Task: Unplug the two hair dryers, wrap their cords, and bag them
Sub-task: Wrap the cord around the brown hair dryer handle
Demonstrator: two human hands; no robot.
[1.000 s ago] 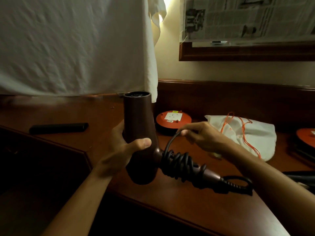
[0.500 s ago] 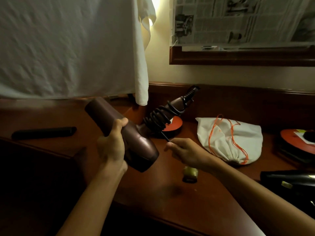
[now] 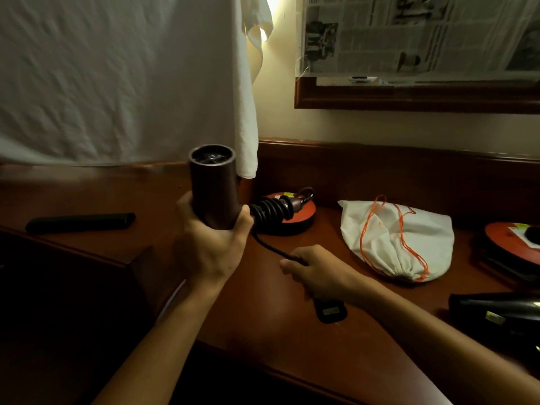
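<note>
You've got a wooden desk [image 3: 292, 331] with a black remote-like bar [image 3: 80, 222] lying flat at the left. White cloth [image 3: 117, 77] hangs above it. Newspaper [image 3: 418, 33] covers a wood-framed mirror [image 3: 409, 96] on the wall at upper right.

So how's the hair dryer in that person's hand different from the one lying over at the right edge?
The brown hair dryer is held upright off the desk by the left hand; the black hair dryer lies flat on the desk.
The brown one has cord coiled round its handle, its loose end pinched by the right hand; no wrapped cord shows on the black one.
Neither is bagged yet.
</note>
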